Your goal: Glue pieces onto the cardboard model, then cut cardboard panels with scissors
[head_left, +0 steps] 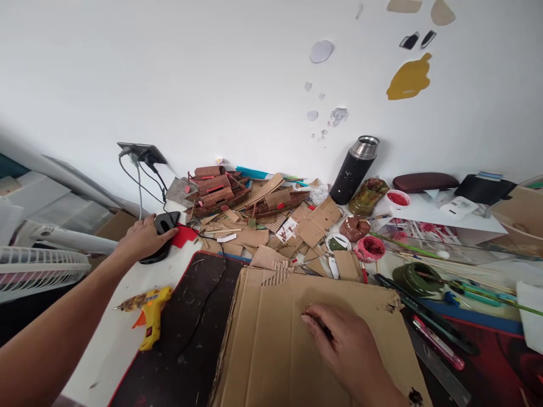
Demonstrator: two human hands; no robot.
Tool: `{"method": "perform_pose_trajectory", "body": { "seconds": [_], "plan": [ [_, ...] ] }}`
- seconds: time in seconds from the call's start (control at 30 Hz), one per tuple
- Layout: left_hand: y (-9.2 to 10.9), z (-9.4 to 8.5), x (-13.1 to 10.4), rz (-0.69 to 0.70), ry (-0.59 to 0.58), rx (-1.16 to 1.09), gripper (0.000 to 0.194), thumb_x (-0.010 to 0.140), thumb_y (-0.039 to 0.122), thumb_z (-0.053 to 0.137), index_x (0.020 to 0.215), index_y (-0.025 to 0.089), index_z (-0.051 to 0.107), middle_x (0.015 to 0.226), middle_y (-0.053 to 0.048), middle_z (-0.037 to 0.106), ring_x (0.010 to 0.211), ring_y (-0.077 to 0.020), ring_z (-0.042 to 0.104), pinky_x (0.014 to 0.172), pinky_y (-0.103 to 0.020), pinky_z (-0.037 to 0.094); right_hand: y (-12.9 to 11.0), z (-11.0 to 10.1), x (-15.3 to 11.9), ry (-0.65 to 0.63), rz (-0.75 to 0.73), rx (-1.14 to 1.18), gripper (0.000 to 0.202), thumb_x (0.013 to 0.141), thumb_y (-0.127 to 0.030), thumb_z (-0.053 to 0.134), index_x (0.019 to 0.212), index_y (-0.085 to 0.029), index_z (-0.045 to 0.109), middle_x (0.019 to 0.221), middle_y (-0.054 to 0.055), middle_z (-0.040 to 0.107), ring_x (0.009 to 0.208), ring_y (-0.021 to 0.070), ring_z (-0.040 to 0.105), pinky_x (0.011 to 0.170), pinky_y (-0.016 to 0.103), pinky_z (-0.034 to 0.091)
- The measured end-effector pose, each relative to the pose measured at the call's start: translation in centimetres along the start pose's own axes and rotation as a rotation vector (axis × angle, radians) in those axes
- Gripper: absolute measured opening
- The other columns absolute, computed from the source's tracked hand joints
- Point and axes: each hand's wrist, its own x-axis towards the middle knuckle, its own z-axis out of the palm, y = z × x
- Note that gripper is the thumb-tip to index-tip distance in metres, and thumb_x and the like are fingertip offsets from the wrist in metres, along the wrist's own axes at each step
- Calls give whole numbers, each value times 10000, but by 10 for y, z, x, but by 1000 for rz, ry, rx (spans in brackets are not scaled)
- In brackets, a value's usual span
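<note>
My left hand (pixel 144 236) reaches out to the far left, its fingers closed around a black plastic object (pixel 163 225) with a rounded opening, whose kind I cannot make out. My right hand (pixel 345 345) rests on a large sheet of corrugated cardboard (pixel 271 345), fingers curled and thumb tip close to the fingertips. Whether anything small sits in that pinch is hidden. A yellow hot glue gun (pixel 155 316) lies below my left forearm's far end, on the edge of the dark mat (pixel 182 339).
Cardboard scraps (pixel 318 223) and brown model boats (pixel 220 192) cover the back. A black thermos (pixel 355 169) and paint pots (pixel 371 249) stand right of them. A ruler (pixel 441 373) and red-white pen (pixel 439 342) lie right of the cardboard. A white fan (pixel 42 271) stands left.
</note>
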Motion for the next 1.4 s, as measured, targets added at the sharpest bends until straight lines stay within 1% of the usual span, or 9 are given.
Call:
{"method": "perform_pose_trajectory", "body": {
  "seconds": [0.17, 0.33, 0.47, 0.6, 0.7, 0.8, 1.0, 1.17, 1.4],
  "plan": [
    [-27, -25, -33, -9, -3, -104, 801, 946, 590, 400, 1498, 14, 469, 1451, -252, 642, 1169, -339, 692, 1031, -411, 511, 1, -1, 3, 0, -32, -8, 410, 1154, -395, 420, 917, -239, 717, 785, -7, 795, 655, 173, 756, 598, 296, 511],
    [-53, -33, -76, 63, 129, -203, 546, 878, 612, 460, 1126, 224, 753, 1231, -89, 757, 1149, -330, 679, 1010, -384, 509, 4, 1, 2, 7, -36, -23, 386, 1145, -404, 440, 945, -235, 723, 807, 2, 810, 660, 173, 770, 595, 287, 535],
    [-53, -28, -74, 86, 60, -229, 591, 863, 693, 437, 1040, 239, 770, 1209, -75, 767, 1173, -318, 658, 1050, -370, 484, 5, 1, 1, 20, -2, -16, 394, 1133, -447, 456, 950, -249, 743, 821, 18, 823, 668, 190, 783, 592, 290, 560],
    [-38, -26, -40, 124, 5, -210, 678, 902, 666, 396, 1191, 159, 740, 1332, -111, 742, 1242, -317, 623, 1088, -368, 465, 3, 0, 3, 33, 31, -33, 442, 1134, -480, 438, 929, -255, 759, 821, 27, 827, 674, 205, 794, 592, 289, 578],
    [-24, -33, -21, 88, 94, -196, 756, 942, 532, 375, 1401, -33, 579, 1443, -241, 650, 1358, -355, 550, 1204, -442, 365, 2, 0, 2, 51, 51, -47, 454, 1133, -480, 439, 914, -251, 764, 829, 31, 830, 684, 210, 799, 590, 290, 585],
    [-12, -44, -22, 55, 178, -218, 715, 1001, 476, 322, 1487, -18, 498, 1467, -231, 622, 1351, -334, 566, 1200, -448, 382, 2, 1, 1, 55, 60, -54, 440, 1128, -472, 451, 937, -242, 775, 842, 40, 833, 702, 217, 803, 613, 297, 601],
    [11, -46, -63, 115, 232, -287, 633, 994, 541, 426, 1440, 114, 567, 1350, -165, 685, 1208, -298, 664, 1098, -415, 490, 4, 0, 1, 40, 67, -53, 401, 1110, -448, 486, 935, -242, 781, 851, 42, 833, 708, 220, 800, 604, 300, 603],
    [54, -18, -113, 465, 300, -339, 476, 1007, 544, 512, 1277, 187, 672, 1281, -144, 736, 1228, -333, 648, 1115, -488, 490, 2, 0, 1, 49, 51, -66, 429, 1124, -475, 461, 924, -247, 765, 832, 26, 830, 684, 207, 799, 588, 293, 591],
    [112, 22, -171, 988, 169, -411, 291, 1024, 299, 620, 1310, 281, 670, 1274, -82, 780, 1228, -270, 695, 1067, -455, 576, 3, 1, 1, 62, 47, -65, 414, 1130, -468, 469, 936, -241, 757, 839, 16, 828, 701, 198, 801, 615, 287, 589]
  ]
}}
